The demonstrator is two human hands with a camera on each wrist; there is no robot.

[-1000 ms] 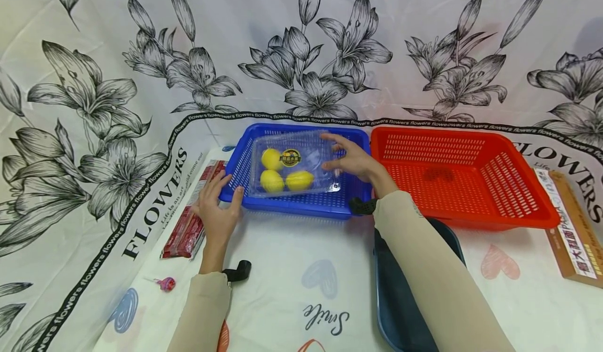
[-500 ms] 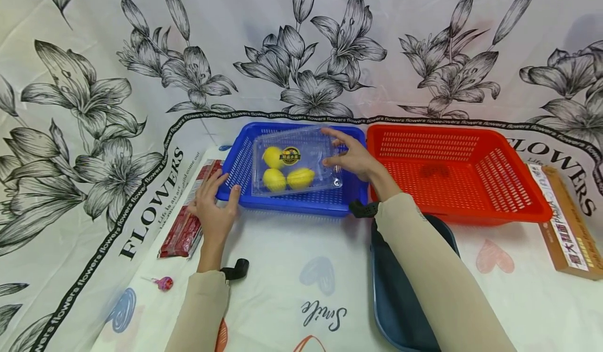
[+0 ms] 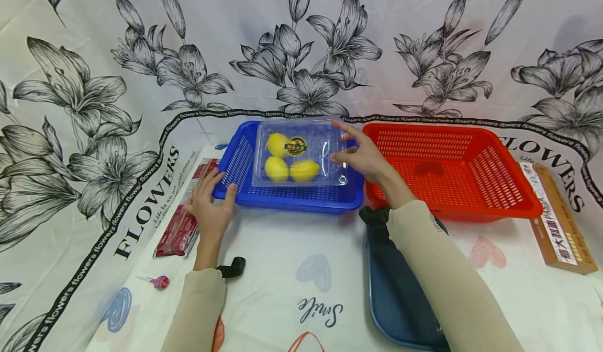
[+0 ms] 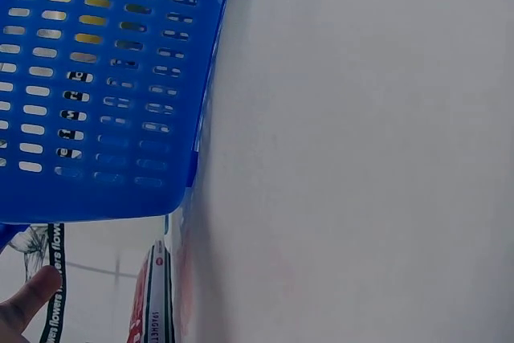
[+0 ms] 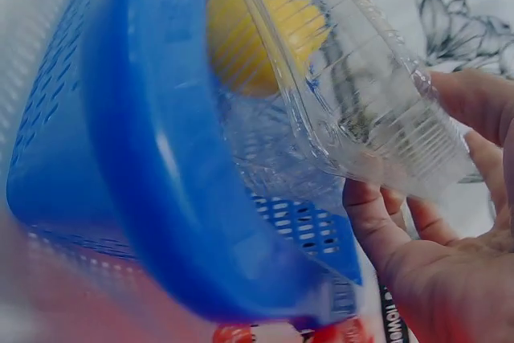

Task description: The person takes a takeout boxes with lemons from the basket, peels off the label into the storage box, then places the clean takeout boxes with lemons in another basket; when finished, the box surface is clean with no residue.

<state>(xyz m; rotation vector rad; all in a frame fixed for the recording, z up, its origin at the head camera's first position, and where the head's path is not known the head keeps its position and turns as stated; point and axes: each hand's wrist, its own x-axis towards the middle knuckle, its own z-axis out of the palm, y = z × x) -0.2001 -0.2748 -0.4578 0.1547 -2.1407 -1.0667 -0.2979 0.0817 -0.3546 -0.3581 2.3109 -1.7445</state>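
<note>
A clear plastic fruit box [image 3: 325, 137] with several yellow lemons [image 3: 276, 169] and a black-gold label stands raised over the blue basket [image 3: 301, 202] in the head view. My right hand [image 3: 365, 156] grips the box's right end, thumb and fingers on opposite sides, as the right wrist view shows of the hand [image 5: 458, 263]. At the basket's left front corner is my left hand [image 3: 209, 205], fingers spread along the rim and holding nothing. In the left wrist view only one fingertip [image 4: 44, 283] shows, apart from the basket wall [image 4: 104, 190].
A red basket [image 3: 471, 213] adjoins the blue one. Below it, a dark blue tray [image 3: 391, 289] lies partly under my right sleeve. A red spaghetti packet [image 3: 176, 234] and a lollipop [image 3: 160, 282] lie left; a brown pasta box [image 3: 560, 221] lies far right.
My right hand has lifted the fruit box from within the blue basket, upward and toward the back. The left hand has stayed by the basket corner. The whole head view has shifted slightly.
</note>
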